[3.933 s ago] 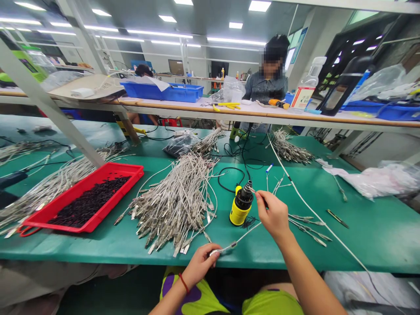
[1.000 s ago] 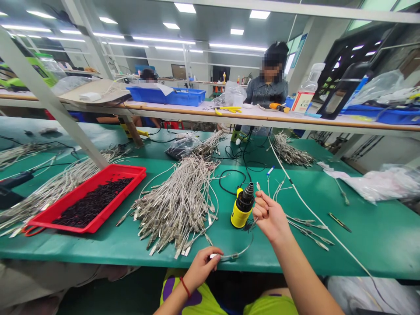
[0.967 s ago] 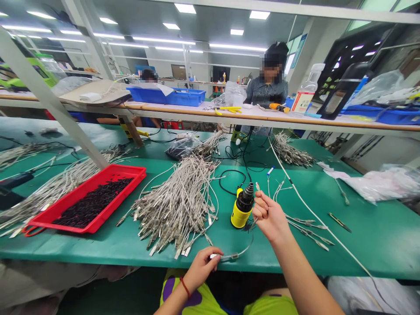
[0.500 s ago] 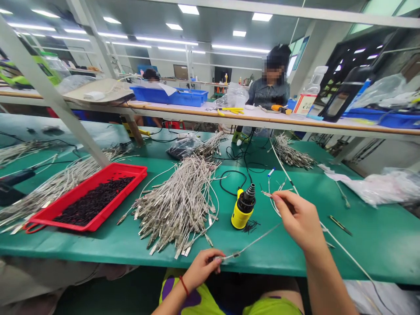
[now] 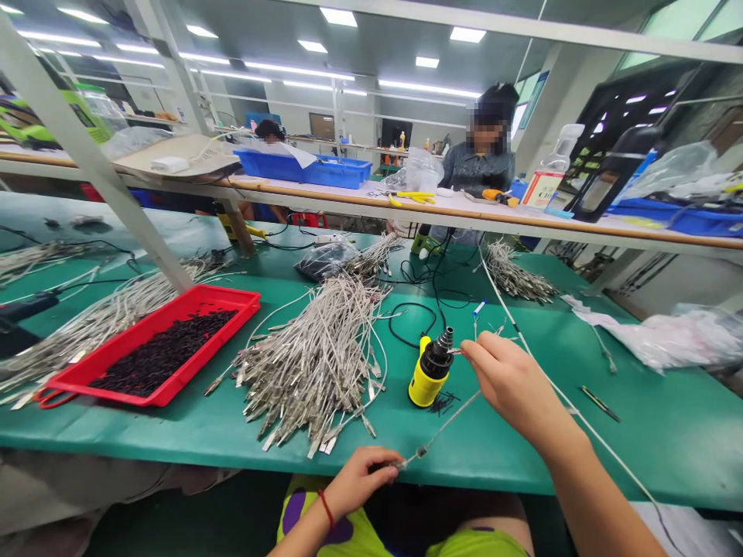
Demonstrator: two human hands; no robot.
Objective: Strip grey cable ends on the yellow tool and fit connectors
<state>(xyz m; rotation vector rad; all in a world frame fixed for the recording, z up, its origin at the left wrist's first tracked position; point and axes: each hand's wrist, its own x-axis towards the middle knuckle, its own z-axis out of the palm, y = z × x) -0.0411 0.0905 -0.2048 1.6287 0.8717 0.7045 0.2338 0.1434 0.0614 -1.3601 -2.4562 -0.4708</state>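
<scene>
Right hand [image 5: 511,383], above the green bench [image 5: 499,464], clenched in a pinch: thumb and fingers close on a small bright metal terminal [image 5: 456,350], held just beside the ridged black nozzle [image 5: 444,340] of an upright yellow cylindrical heat gun [image 5: 428,379]. Whether the metal touches the nozzle cannot be told. Left hand [image 5: 365,476], a red cord bracelet [image 5: 326,509] at its wrist, curled and grasping a thin silver-grey cable [image 5: 441,432] close to the bench's near edge. The cable stretches taut and straight up to the right palm, carrying a small dark fitting near the left hand.

Around the hands: the heat gun's black cord [image 5: 412,325] loops behind it; a few small black clippings [image 5: 444,402] lie at its base. To the left, a dense heap of silver braided cables [image 5: 307,371] with flat metal ends, separated from the heat gun by a narrow strip of green surface. Farther left, a shallow red plastic tray [image 5: 213,354] filled with small black pieces. To the right, a thick white cable [image 5: 557,379] crosses the bench just beyond the right forearm, leaving more open green surface past it. Across the bench, a co-worker [image 5: 479,166] sits behind a long shelf [image 5: 406,203].
</scene>
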